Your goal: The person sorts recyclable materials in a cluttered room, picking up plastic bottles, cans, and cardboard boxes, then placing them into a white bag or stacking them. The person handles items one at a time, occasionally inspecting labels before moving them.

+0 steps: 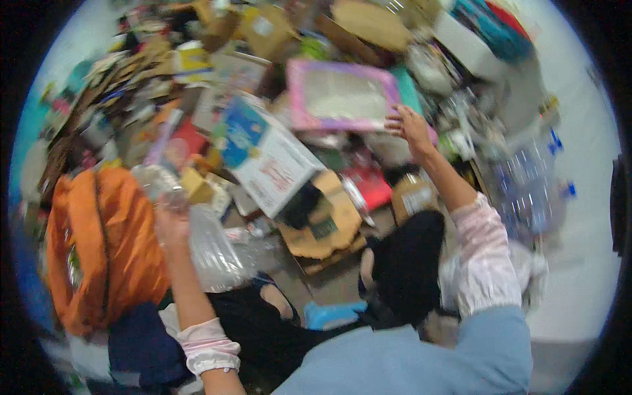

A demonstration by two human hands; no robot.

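Note:
My right hand (412, 128) is at the lower right corner of a pink-and-purple frame (340, 126) with a pale, greyish middle. Its fingers lie over the frame's edge, and the thumb is not clearly seen. On the other side, my left hand (172, 219) is closed around a piece of clear plastic (157, 178), blurred, beside an orange fabric bag (123, 222) with a dark zip. Between my hands a white and blue printed carton (276, 168) lies slanted on the pile. A tan, wavy-edged board (340, 222) sits below it, near my feet.
Mixed scrap surrounds me on the floor. Flattened cardboard (133, 71) is heaped at the far left, and cardboard boxes (266, 32) at the back. Large clear plastic bottles (528, 182) with blue caps stand right. A clear plastic bag (217, 252) lies by my left forearm.

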